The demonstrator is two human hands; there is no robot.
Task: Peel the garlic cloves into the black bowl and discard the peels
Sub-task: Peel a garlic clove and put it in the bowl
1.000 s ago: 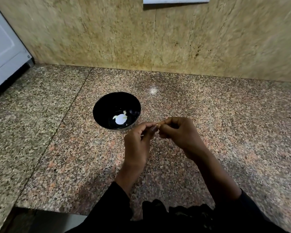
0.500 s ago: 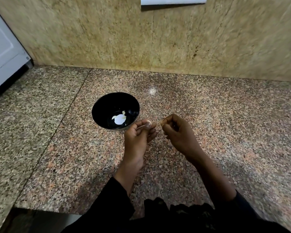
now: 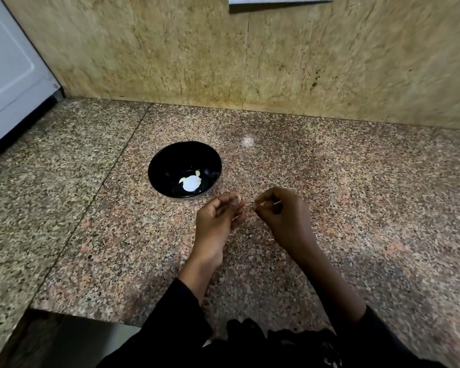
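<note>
Black bowl (image 3: 157,168) stands on the granite counter (image 3: 356,195) with peeled garlic (image 3: 182,180) lying inside. Just beside its near rim, the left hand (image 3: 218,219) pinches a garlic clove (image 3: 235,196). The right hand (image 3: 282,213), close by but apart, pinches a thin peel (image 3: 260,204).

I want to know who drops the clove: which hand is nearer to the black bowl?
Left. The left hand sits just off the black bowl at its near right rim; the right hand is farther right, beyond the left.
</note>
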